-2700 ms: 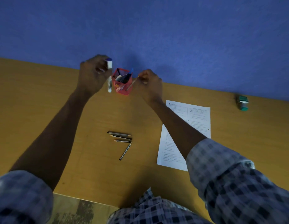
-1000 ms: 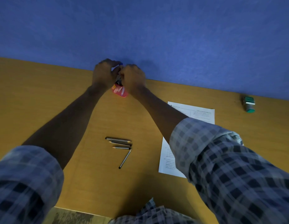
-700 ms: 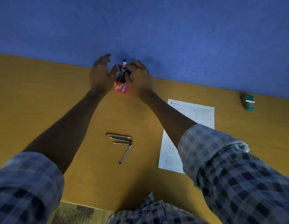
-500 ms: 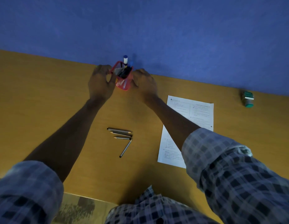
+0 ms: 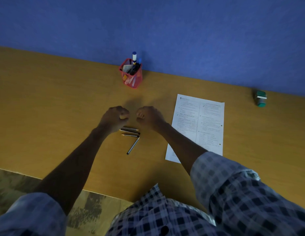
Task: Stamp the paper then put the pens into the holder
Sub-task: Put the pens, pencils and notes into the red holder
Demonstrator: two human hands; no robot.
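A red mesh pen holder (image 5: 132, 77) stands by the blue wall, with a white and blue marker and other pens sticking out of it. Several pens (image 5: 131, 133) lie on the wooden table, one of them slanted toward me. My left hand (image 5: 114, 119) hovers over their left ends, fingers curled with nothing in them. My right hand (image 5: 149, 117) hovers beside it, curled the same way and empty. The printed paper (image 5: 204, 123) lies to the right, partly under my right forearm. A green stamp (image 5: 260, 98) sits at the far right.
The wooden table (image 5: 46, 108) runs along a blue wall (image 5: 165, 28). Its near edge shows at the lower left, with patterned floor (image 5: 15, 183) below. My checked sleeves fill the bottom of the view.
Both hands have left the holder and drawn back toward me over the loose pens. The white and blue marker now stands in the holder.
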